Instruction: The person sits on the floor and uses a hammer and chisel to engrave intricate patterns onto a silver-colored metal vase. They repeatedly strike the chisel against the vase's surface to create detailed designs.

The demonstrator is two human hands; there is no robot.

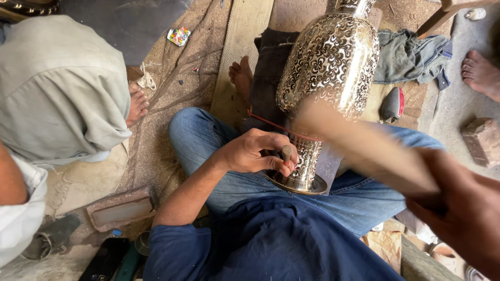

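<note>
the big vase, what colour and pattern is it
The vase is shiny silvery-gold metal covered in dense dark scrolling floral engraving, clearest in the head view.

the wooden mallet is smeared by motion blur, so its outline and head cannot be made out. the right hand is cut off by the right and bottom edges. the brass vase loses its neck at the top edge. the chisel shows only its butt; its tip is hidden behind the left hand. a bare foot runs off the right edge.
</note>
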